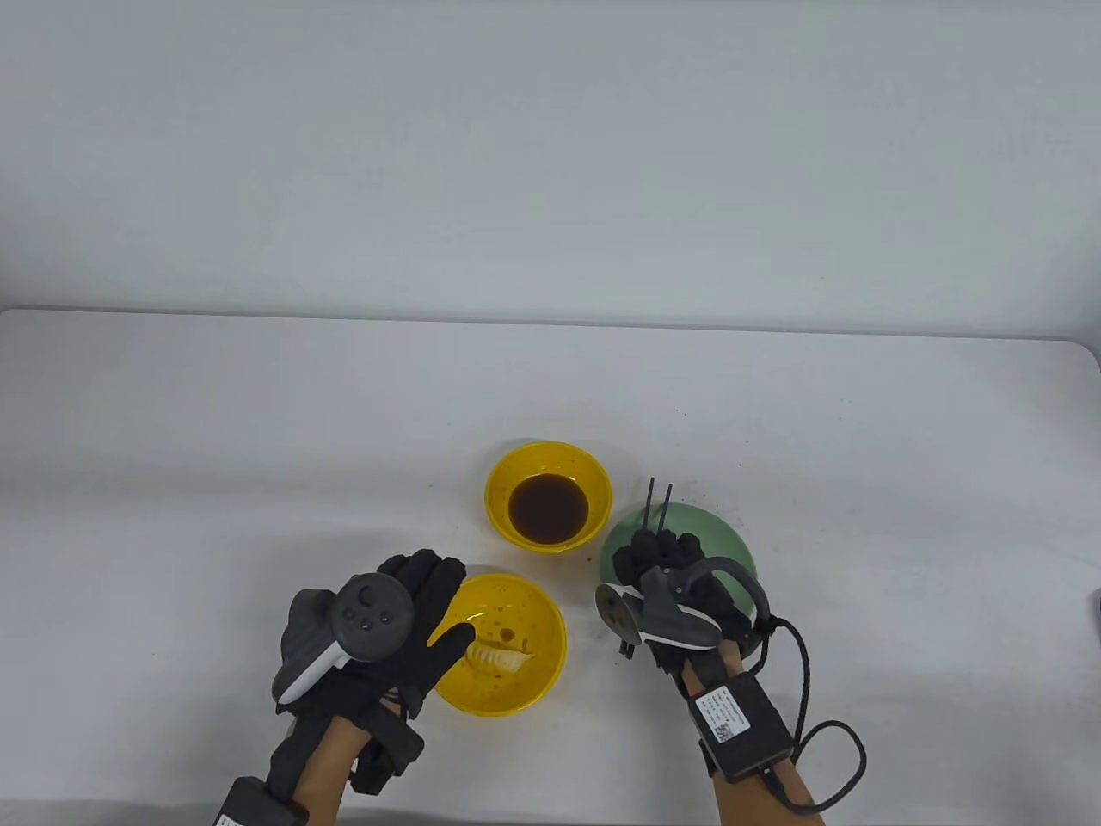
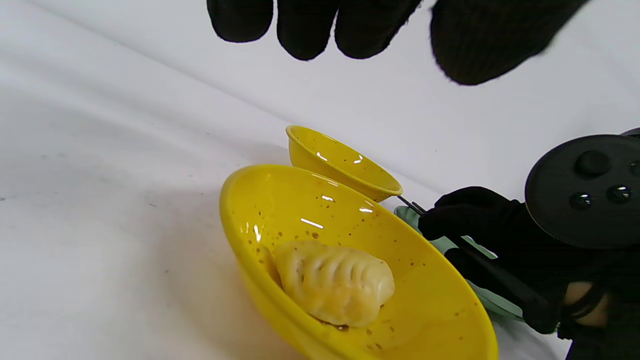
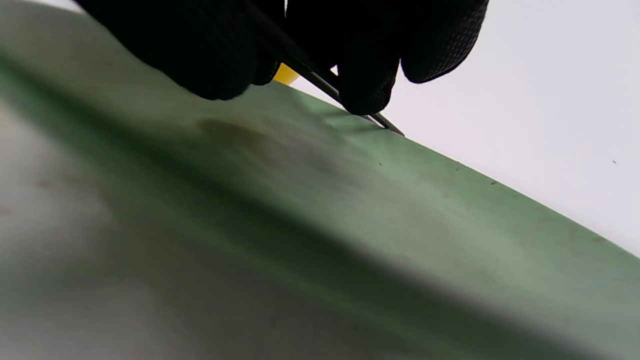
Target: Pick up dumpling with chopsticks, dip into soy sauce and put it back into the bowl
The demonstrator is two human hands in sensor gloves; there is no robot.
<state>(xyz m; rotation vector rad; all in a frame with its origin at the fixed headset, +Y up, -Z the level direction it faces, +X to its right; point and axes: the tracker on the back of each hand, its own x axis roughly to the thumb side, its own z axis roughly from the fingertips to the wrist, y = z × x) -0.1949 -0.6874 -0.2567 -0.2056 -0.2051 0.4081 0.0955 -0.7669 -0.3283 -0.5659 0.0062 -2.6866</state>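
Note:
A pale dumpling [image 1: 499, 659] [image 2: 334, 283] lies in the nearer yellow bowl [image 1: 542, 641] [image 2: 430, 305], whose inside is speckled with sauce. Behind it, a second yellow bowl [image 1: 593, 482] [image 2: 345, 165] holds dark soy sauce [image 1: 548, 509]. My left hand [image 1: 434, 602] [image 2: 350, 30] hovers over the dumpling bowl's left rim with relaxed fingers and the thumb above the bowl, holding nothing. My right hand [image 1: 658, 551] [image 2: 480, 225] [image 3: 310, 65] grips a pair of dark chopsticks [image 1: 659, 508] [image 2: 410, 204] [image 3: 382, 121] over a green plate [image 1: 714, 529] [image 3: 425, 200]; their tips point away from me, close to the plate's surface.
The white table [image 1: 258, 430] stretches wide to the left, right and back of the dishes. Small sauce specks dot the table around the green plate and the bowls. A cable [image 1: 808, 680] loops from my right wrist unit.

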